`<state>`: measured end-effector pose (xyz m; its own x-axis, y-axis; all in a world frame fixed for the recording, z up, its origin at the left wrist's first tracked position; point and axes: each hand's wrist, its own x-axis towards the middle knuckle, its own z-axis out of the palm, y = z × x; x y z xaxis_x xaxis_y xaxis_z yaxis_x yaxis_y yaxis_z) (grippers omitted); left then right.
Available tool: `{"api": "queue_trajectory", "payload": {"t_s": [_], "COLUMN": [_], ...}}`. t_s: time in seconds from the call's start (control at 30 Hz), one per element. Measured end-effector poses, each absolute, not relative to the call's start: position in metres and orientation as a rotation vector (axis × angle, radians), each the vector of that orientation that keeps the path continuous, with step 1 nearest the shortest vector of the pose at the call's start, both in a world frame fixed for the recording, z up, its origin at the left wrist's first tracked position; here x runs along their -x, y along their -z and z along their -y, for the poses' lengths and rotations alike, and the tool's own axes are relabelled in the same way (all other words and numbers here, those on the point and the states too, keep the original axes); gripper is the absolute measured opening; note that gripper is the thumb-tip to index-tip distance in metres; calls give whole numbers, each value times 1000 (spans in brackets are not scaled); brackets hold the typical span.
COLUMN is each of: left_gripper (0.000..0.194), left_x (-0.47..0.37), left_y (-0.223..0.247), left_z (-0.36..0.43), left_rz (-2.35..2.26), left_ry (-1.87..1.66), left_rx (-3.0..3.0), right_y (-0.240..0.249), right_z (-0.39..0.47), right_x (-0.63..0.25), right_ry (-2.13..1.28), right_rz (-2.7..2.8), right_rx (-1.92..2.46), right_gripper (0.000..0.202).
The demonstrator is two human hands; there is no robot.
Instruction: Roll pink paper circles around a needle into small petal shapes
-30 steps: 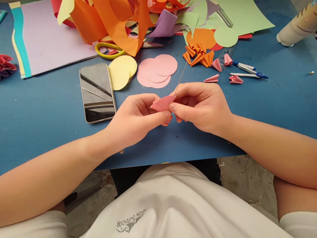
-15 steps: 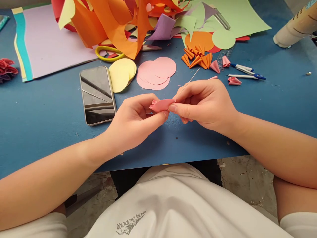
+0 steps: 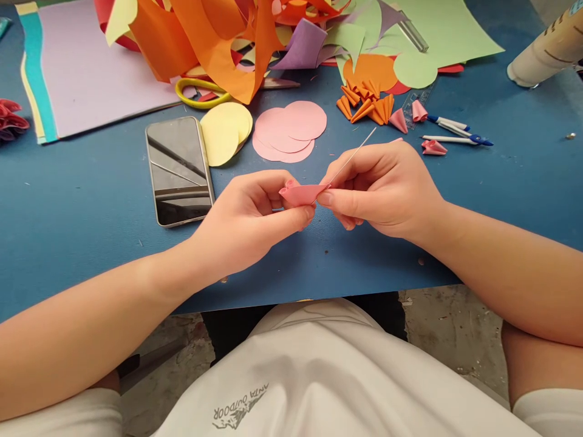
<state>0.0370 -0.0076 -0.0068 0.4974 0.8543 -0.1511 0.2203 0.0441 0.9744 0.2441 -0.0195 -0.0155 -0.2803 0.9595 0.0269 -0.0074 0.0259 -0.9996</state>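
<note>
Between my two hands is a piece of pink paper (image 3: 303,194), rolled at its left end. My left hand (image 3: 259,209) is closed on that rolled end, thumb in front and fingers behind. My right hand (image 3: 380,188) pinches the paper's right edge. A thin pale stick (image 3: 359,149) slants up to the right from the right fingers; its lower end is hidden by the paper and fingertips. Just beyond the hands lie overlapping pink paper circles (image 3: 291,130). Several small orange paper cones (image 3: 367,103) and a few rolled pink pieces (image 3: 434,147) rest behind my right hand.
A phone (image 3: 180,173) lies left of my hands beside yellow paper circles (image 3: 228,130). Yellow-handled scissors (image 3: 200,100) sit partly under orange paper scraps (image 3: 214,42). A blue-and-white compass (image 3: 469,138) is at right, a bottle (image 3: 542,51) at far right. Lilac sheets (image 3: 104,67) lie at back left.
The thin stick now tilts further right and more of it shows. Both hands and the pink paper have shifted slightly right; the hold stays the same.
</note>
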Motion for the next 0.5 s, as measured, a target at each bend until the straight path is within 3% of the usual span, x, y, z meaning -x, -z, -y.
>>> {"api": "queue_trajectory", "payload": {"t_s": [0.17, 0.5], "left_gripper": [19, 22], "left_x": [-38, -38], "left_y": [6, 7], "left_z": [8, 7], "left_rz": [-980, -938], "left_ry": [-612, -659], "left_rx": [-1446, -1350], "right_y": [18, 17], "right_z": [22, 24], "right_x": [-244, -243], "right_ry": [-1393, -1307], "right_rz": [1432, 1487], "right_rx": [983, 984], "right_gripper": [26, 11]}}
